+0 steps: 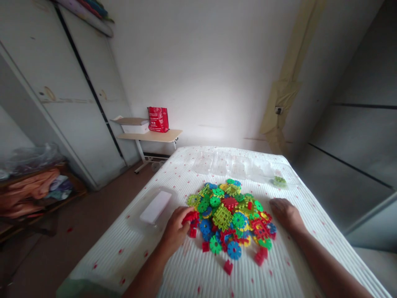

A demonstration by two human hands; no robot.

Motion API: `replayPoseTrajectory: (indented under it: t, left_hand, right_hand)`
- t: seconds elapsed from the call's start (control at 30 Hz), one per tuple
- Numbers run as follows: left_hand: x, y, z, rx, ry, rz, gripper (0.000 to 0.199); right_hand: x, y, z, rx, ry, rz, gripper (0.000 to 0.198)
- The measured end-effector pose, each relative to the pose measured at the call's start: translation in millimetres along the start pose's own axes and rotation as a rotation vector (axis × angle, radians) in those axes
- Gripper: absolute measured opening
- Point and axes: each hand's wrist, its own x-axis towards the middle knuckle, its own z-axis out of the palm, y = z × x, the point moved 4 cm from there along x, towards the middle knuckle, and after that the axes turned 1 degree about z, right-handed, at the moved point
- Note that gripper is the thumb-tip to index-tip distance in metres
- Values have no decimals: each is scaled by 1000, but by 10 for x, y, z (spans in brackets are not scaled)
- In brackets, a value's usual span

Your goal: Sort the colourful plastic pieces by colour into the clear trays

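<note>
A heaped pile of plastic building pieces lies in the middle of the white, red-dotted bed cover. Round notched discs in green and blue mix with square lattice pieces in yellow-green and red. At the pile's left edge, my left hand is closed, thumb and fingers on a red plastic building piece. My right hand lies palm down on the cover just right of the pile, its fingers low and apparently flat, holding nothing that I can see. Small red pieces are scattered on the near side.
Left of the pile sits a clear plastic tray with a pale rectangular block. Clear containers line the far side; the rightmost holds yellow-green pieces. Beyond stand a small table with a red bag, and cabinets.
</note>
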Motion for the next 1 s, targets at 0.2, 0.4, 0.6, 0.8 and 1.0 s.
replayPoseTrajectory:
  t: [0.2,0.4,0.6,0.8,1.0]
  left_hand:
    - [-49,-29,82,112,-92,93,66]
    - [-18,-47,93,211,-121,131,64]
    - [8,10,97,254,-198,137,64]
    - [175,161,-35,174,-181,126,64]
    - [1013,388,-229,214,37,131,54]
  right_hand:
    - [6,-23,-11,-18,17,-32,28]
    - [3,-33,-10,-32,17,-57,28]
    - [15,-53,-21,-58,6,-77,30]
    - [9,-61,-19,-61,15,-78,29]
    - [0,-69,-15,-64,6,-78,27]
